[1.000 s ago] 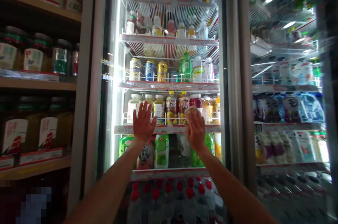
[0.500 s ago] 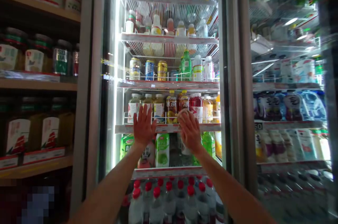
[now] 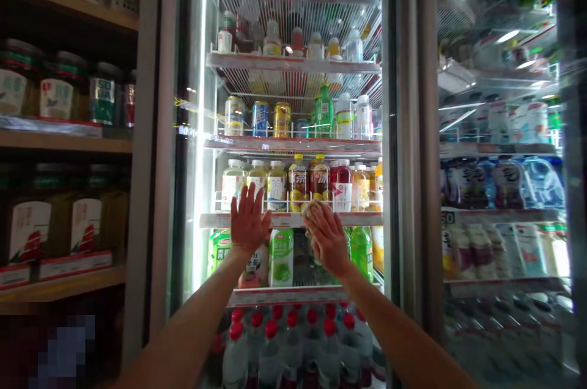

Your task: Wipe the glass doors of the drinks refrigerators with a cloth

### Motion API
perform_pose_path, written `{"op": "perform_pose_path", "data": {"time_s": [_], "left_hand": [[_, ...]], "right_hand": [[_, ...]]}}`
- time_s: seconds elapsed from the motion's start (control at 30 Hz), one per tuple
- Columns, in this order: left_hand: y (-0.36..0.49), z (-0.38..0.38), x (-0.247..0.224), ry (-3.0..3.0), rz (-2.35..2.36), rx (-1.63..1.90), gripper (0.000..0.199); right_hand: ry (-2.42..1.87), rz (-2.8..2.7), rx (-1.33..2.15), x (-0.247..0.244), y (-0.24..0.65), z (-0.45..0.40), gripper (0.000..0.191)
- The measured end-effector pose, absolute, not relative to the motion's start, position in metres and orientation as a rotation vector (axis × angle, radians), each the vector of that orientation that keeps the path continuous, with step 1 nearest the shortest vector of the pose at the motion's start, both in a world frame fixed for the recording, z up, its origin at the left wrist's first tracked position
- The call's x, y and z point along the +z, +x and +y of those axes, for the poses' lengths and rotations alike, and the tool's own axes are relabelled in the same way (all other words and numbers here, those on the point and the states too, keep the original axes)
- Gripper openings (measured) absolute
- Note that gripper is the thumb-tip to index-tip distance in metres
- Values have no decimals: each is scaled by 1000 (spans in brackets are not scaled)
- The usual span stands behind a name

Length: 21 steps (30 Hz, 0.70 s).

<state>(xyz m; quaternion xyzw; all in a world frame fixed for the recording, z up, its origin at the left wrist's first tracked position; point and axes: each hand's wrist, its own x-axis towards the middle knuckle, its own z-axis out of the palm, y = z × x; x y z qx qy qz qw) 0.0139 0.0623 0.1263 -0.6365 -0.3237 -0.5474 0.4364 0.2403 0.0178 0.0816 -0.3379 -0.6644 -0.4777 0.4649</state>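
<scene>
Both arms reach forward to a drinks fridge with a glass door (image 3: 293,254). My left hand (image 3: 249,222) lies flat against the glass, fingers spread, with nothing in it. To its right, my right hand (image 3: 330,242) presses a pale crumpled cloth (image 3: 312,211) onto the glass. Its fingers lie over the cloth and hide part of it. Behind the glass, tea bottles with yellow caps (image 3: 299,184) stand on a shelf near the right hand. A green and white carton (image 3: 281,257) shows between the two hands.
Cans (image 3: 260,120) and bottles fill the higher shelves. Several red-capped bottles (image 3: 271,340) stand at the bottom. On the left, a wooden shelf (image 3: 64,140) holds jars. A metal door frame (image 3: 413,150) separates this fridge from another glass-fronted one on the right.
My right hand has slid slightly down and to the left with the cloth, so more of the cloth shows. My left hand has stayed almost in place.
</scene>
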Motion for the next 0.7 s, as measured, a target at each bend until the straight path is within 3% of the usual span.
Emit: {"op": "perform_pose_path", "data": {"time_s": [0.23,0.5,0.7], "left_hand": [[17,63,126,-1608,-860,-1388,60],[15,60,115,-1613,-849,-1398,59],[14,61,101,-1573,-857,-1348,58]], "right_hand": [[-1036,-1111,-1151,91,318,11,45],[-842,-1594,-1211,76,249,12,50],[-954,-1170,-1165,96,283,18,56]]}}
